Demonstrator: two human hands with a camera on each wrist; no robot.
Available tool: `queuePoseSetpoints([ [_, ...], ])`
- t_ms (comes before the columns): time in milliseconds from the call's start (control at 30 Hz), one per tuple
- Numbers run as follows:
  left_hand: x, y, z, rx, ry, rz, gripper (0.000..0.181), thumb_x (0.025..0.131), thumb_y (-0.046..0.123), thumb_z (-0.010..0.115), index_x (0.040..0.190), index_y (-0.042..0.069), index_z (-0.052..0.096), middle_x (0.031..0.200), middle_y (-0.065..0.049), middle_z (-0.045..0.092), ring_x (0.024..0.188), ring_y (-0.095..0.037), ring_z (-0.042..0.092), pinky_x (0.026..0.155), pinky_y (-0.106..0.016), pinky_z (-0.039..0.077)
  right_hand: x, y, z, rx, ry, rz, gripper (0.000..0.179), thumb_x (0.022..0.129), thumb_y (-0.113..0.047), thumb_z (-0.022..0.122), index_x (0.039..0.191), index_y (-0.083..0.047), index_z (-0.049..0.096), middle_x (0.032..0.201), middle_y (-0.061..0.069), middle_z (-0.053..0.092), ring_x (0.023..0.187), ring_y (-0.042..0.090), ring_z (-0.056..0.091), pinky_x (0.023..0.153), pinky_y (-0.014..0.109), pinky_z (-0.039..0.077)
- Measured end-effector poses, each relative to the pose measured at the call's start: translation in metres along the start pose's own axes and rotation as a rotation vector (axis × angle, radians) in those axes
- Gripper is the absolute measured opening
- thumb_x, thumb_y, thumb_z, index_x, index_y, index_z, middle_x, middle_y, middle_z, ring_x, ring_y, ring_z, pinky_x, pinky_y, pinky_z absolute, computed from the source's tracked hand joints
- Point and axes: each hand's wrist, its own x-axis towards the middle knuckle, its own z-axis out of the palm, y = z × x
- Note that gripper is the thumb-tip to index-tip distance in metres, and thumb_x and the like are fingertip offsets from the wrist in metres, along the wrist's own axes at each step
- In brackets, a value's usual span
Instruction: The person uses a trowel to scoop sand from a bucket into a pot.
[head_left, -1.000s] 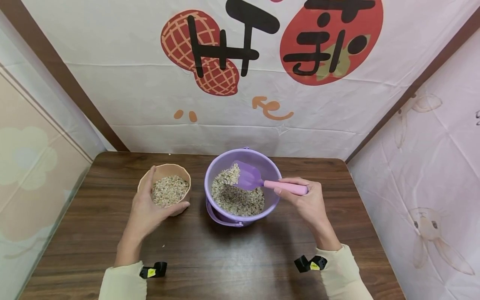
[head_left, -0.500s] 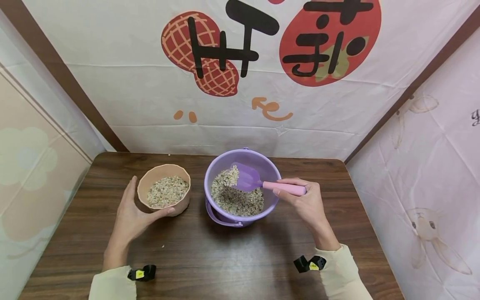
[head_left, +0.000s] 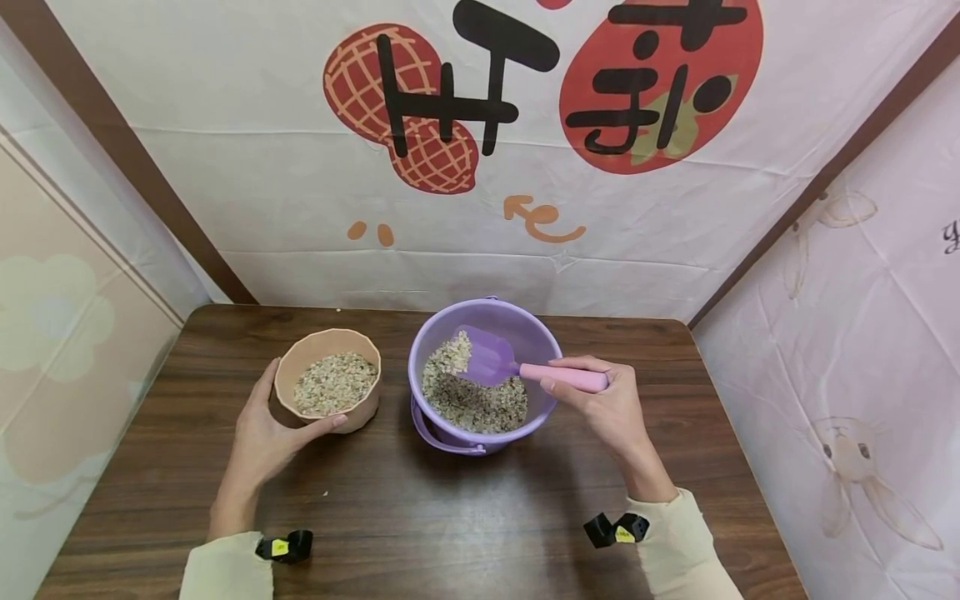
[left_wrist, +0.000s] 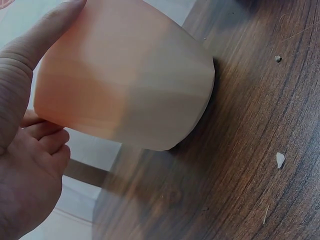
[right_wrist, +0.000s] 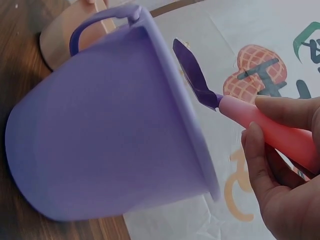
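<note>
On the left of the table stands a peach pot with a faceted rim, partly filled with pale gravel-like grains. My left hand holds the pot from its near left side, thumb along the front wall and fingers curled on the far side in the left wrist view. A purple bucket in the middle contains more of these grains. Over its opening is a toy shovel with a purple blade and pink handle, a small heap of grains at the blade's tip. My right hand grips the handle between thumb and fingers.
The bucket's carrying handle hangs down at its front left. A few stray bits, such as a white chip, lie on the brown wooden table. A printed cloth wall rises behind the table.
My left hand has moved back and left to the pot's outer side, then closed up against it. The shovel has shifted slightly left over the bucket.
</note>
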Motion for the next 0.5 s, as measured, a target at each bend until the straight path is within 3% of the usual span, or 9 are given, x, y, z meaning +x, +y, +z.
queuePoseSetpoints([
  [200, -0.001, 0.001, 0.0, -0.005, 0.0, -0.008, 0.129, 0.07, 0.038, 0.095, 0.164, 0.012, 0.01, 0.164, -0.024, 0.022, 0.147, -0.048, 0.024, 0.111, -0.073, 0.023, 0.005, -0.012, 0.02, 0.002, -0.017, -0.023, 0.03, 0.078, -0.012, 0.09, 0.103, -0.001, 0.079, 0.093, 0.012, 0.077, 0.079, 0.018, 0.071, 0.066, 0.025, 0.058],
  [367, -0.001, 0.001, 0.0, -0.007, 0.0, -0.006, 0.129, 0.07, 0.038, 0.095, 0.164, 0.011, 0.01, 0.164, -0.025, 0.022, 0.147, -0.049, 0.023, 0.111, -0.073, 0.022, 0.011, -0.021, 0.049, 0.044, -0.069, -0.009, 0.029, 0.078, -0.009, 0.089, 0.103, 0.001, 0.079, 0.091, 0.01, 0.077, 0.078, 0.021, 0.074, 0.07, 0.031, 0.061],
  [500, -0.001, -0.001, 0.001, -0.018, 0.002, 0.008, 0.128, 0.07, 0.036, 0.095, 0.164, 0.011, 0.011, 0.163, -0.025, 0.022, 0.147, -0.049, 0.023, 0.111, -0.073, 0.022, 0.015, -0.022, 0.076, 0.04, -0.118, -0.011, 0.024, 0.079, -0.008, 0.087, 0.101, -0.002, 0.08, 0.091, 0.006, 0.078, 0.075, 0.015, 0.071, 0.065, 0.026, 0.058],
])
